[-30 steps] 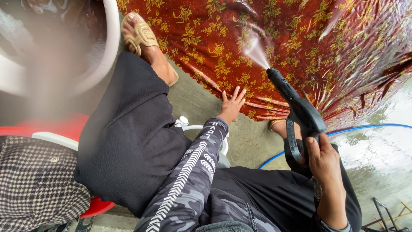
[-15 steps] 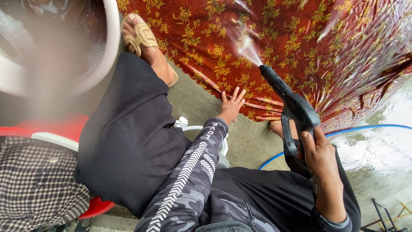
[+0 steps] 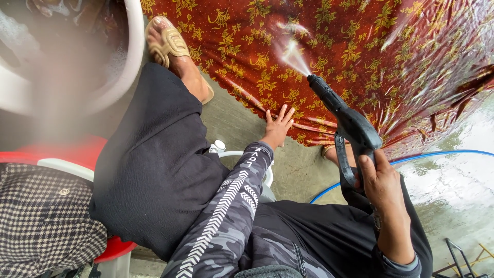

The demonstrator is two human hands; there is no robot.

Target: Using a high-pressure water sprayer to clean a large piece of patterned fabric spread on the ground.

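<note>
Spray gun (image 3: 350,123), black and long-nozzled, sits clenched in the right hand (image 3: 380,180), its barrel angled up and left from the fist, jetting water onto the red carpet (image 3: 360,46) with gold leaves. The left hand (image 3: 278,126) lies released, fingers spread, touching the carpet's near edge, left of the nozzle. A blue hose (image 3: 442,153) runs behind the right hand.

1 head-worn camera looks steeply down, close over the lap.
</note>
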